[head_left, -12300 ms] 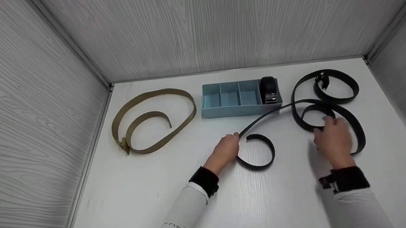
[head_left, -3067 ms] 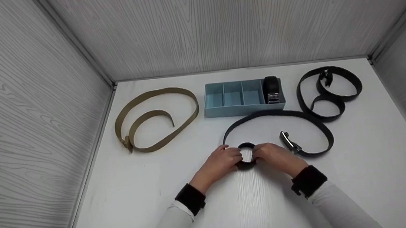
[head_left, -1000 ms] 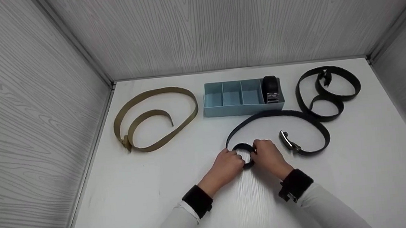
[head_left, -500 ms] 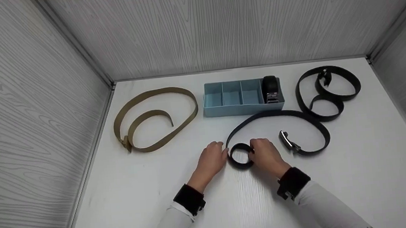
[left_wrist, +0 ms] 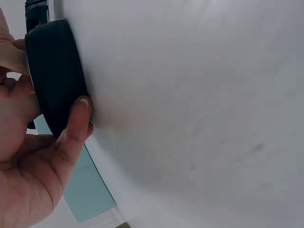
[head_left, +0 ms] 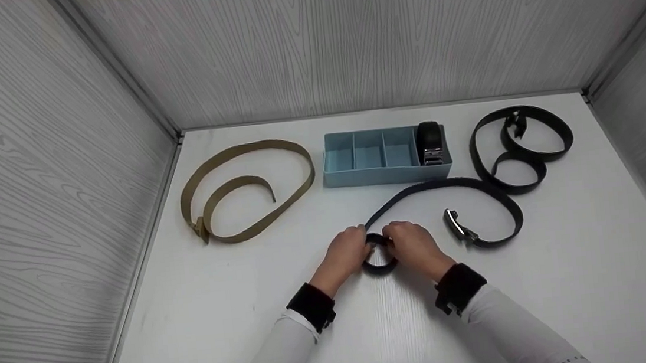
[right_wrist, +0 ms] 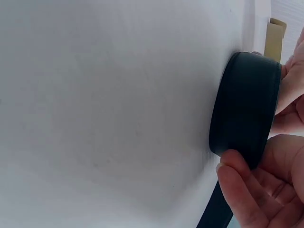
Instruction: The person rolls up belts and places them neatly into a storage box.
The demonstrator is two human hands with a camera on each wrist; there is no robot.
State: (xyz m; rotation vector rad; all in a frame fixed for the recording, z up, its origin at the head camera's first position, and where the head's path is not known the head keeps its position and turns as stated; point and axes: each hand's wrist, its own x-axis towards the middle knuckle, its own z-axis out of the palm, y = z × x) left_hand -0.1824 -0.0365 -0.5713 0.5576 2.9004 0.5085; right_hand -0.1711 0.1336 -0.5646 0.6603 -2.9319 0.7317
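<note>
A black belt (head_left: pixel 447 182) stands on edge on the white table, its free end wound into a small coil (head_left: pixel 381 269). My left hand (head_left: pixel 342 255) pinches the coil's left side, while my right hand (head_left: pixel 416 248) pinches its right side. The left wrist view shows a thumb pressed on the coiled strap (left_wrist: pixel 54 71). From the right wrist view, fingertips hold the lower edge of the coil (right_wrist: pixel 244 99). The belt's unrolled length arcs behind the hands and ends at a silver buckle (head_left: pixel 457 226) to the right. Fingers hide part of the coil.
Behind the belt stands a blue divided box (head_left: pixel 387 175); a rolled black belt (head_left: pixel 429 138) fills its rightmost compartment. Loosely looped on the table lie a tan belt (head_left: pixel 243 149) at left and another black belt (head_left: pixel 554 123) at right. Panels enclose the back and sides.
Earlier the belt's end was a loose curl; now it is a small, tighter coil. Within the last half second my left hand has moved right onto the coil, and the right hand slightly left.
</note>
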